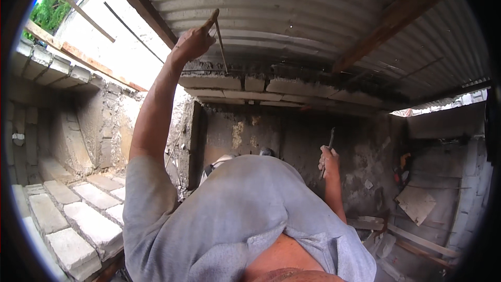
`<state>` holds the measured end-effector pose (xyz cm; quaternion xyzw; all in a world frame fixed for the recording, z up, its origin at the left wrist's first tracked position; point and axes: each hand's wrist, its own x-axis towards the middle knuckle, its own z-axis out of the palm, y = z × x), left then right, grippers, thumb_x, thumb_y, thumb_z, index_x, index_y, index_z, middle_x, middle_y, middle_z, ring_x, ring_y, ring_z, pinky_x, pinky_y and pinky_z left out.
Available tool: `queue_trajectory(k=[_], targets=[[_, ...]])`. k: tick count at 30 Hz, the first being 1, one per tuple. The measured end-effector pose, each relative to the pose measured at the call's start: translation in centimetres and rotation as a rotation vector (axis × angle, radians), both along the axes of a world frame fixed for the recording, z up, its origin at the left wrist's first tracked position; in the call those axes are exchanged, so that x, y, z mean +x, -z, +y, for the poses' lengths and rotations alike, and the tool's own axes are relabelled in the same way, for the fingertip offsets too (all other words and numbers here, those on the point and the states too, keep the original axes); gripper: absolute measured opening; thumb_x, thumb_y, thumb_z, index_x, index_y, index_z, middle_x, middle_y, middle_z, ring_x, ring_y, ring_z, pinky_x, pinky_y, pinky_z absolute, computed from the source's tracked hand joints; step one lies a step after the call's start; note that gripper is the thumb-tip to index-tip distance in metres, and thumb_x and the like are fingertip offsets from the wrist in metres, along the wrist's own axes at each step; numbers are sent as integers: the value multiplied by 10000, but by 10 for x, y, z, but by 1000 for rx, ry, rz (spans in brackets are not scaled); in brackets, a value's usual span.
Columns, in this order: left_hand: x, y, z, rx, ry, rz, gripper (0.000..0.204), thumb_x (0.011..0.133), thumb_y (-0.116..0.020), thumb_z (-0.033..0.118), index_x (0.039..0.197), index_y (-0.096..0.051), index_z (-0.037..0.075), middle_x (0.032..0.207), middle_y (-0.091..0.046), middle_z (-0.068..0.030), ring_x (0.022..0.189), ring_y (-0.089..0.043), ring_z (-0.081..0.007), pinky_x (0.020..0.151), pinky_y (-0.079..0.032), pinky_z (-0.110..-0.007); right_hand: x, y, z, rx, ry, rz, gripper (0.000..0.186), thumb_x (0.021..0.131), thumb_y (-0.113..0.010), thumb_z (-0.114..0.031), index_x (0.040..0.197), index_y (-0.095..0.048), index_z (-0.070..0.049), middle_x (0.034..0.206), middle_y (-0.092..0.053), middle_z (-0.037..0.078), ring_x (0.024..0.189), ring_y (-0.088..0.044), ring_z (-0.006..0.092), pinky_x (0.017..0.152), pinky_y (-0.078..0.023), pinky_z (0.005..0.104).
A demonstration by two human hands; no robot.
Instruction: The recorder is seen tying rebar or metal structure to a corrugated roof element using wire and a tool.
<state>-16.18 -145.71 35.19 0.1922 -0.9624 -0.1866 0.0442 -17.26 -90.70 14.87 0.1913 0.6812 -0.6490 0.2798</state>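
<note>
My left hand (194,43) is raised high, its index finger stretched up against the corrugated metal sheet and the other fingers curled. From its fingertips a thin brown stick (221,44) slants down to the top of a block wall (214,82); the grip on it is partly hidden. Lower on the right, my right hand (329,162) is closed around a slim, dark, rod-like tool (332,138). One end of this tool points up past the fingers, and its exact kind is too small to tell.
Corrugated metal sheeting (271,0) hangs overhead on wooden beams (386,26). Pale blocks (86,219) form a ledge at left, beside a rough wall (112,120). A square board (416,203) and loose planks (422,240) lie at lower right.
</note>
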Motion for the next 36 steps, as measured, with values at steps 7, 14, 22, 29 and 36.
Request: queue_trajectory(k=[7,14,22,29,36], targets=[[7,-7,7,-55,25,22,804,891,-584,179,1562,-146,251,942,-691,-220,901,-675,-374,802,-524,-462,-3,-14,-16,147,-228,30,175,886,-663,-221,920,-622,-54,561,-410,-60,422,-388,45,374,-330,238],[2,5,-1,22,12,-26,806,893,-583,206,1562,-140,282,936,-684,-233,861,-668,-375,780,-507,-479,-9,-17,-30,265,-452,124,190,896,-658,-225,918,-643,-37,586,-462,-50,445,-412,40,399,-329,237],[0,8,-2,45,20,44,821,880,-599,177,1560,-148,274,892,-682,-217,856,-668,-383,787,-510,-476,-9,-10,-23,294,-488,164,183,898,-660,-222,905,-645,-40,579,-475,-48,442,-430,41,396,-335,236],[3,24,7,-61,-29,113,777,885,-595,152,1553,-204,224,868,-680,-215,725,-668,-337,591,-518,-446,-26,-14,-40,233,-483,331,248,926,-650,-274,981,-668,-33,600,-519,-41,446,-434,29,395,-305,220],[25,63,177,882,157,270,458,942,-649,309,1235,-585,-36,1108,-687,-147,925,-675,-172,809,-542,-314,-20,-93,-152,-233,-618,540,322,979,-561,-218,1222,-653,-28,898,-701,28,760,-588,56,565,-387,202]])
